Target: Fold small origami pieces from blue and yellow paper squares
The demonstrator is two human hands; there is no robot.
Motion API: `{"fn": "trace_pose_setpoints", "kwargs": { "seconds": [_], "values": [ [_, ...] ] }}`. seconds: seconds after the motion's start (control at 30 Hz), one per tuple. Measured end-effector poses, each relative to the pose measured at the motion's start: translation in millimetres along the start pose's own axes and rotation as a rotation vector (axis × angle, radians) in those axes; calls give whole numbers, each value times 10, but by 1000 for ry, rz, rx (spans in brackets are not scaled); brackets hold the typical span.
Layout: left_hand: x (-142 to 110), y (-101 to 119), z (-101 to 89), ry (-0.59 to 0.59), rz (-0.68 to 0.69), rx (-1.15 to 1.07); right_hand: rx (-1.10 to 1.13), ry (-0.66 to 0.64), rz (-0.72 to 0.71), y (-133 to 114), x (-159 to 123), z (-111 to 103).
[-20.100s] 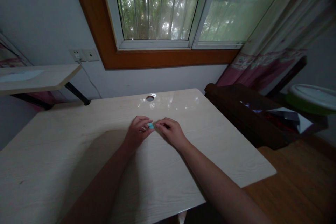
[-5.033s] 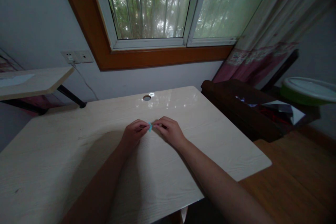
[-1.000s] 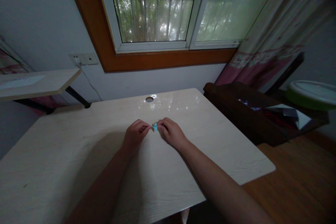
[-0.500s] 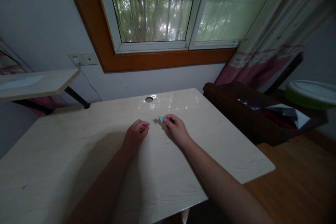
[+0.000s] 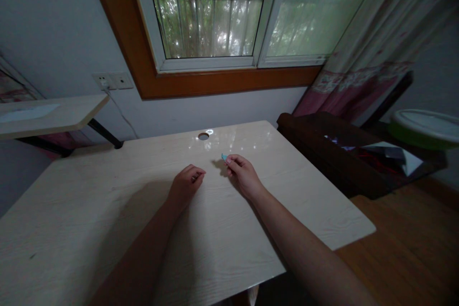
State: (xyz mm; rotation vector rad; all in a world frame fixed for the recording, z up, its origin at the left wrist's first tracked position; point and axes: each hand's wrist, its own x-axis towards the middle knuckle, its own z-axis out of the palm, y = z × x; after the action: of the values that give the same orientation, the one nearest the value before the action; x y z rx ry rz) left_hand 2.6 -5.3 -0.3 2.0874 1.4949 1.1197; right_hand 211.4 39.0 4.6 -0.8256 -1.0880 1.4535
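Note:
Between the thumb and fingertips of my right hand (image 5: 242, 174) is a small light-blue piece (image 5: 224, 157). One thin end sticks out to the left, and the fingers cover the rest. It looks like folded paper, but it is too small to be sure. The piece is held just above the pale wood-grain table (image 5: 222, 248), which shows its shadow. A short way to the left, my left hand (image 5: 186, 181) rests low over the table, its fingers curled in towards the thumb. I see nothing in it.
A round cable hole (image 5: 203, 136) sits near the table's far edge. At left, a raised shelf (image 5: 79, 110) stands on dark supports. Beyond the right edge is a dark wooden bench (image 5: 315, 148) with papers and a green tub (image 5: 412, 136). A window (image 5: 211, 9) is ahead.
My right hand has turned slightly and shifted a little right, carrying the light-blue piece right and up; less of the piece shows. My left hand has hardly moved.

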Motion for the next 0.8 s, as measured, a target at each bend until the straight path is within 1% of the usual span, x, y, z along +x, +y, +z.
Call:
{"fn": "trace_pose_setpoints", "kwargs": {
  "seconds": [0.1, 0.23, 0.5, 0.63, 0.8],
  "values": [
    [1, 3, 1, 2, 0, 3, -30, -5, -24, 3, 5, 0],
    [2, -3, 4, 4, 5, -3, -109, 29, -54, -5, 3, -1],
    [-1, -12, 10, 1, 5, 10, -356, 133, -173, -37, -47, 16],
    [0, 5, 4, -17, 4, 17, -497, 176, -257, -58, -73, 24],
    [1, 17, -2, -12, 7, 24, -656, 159, -360, -101, -116, 33]
  ]
}}
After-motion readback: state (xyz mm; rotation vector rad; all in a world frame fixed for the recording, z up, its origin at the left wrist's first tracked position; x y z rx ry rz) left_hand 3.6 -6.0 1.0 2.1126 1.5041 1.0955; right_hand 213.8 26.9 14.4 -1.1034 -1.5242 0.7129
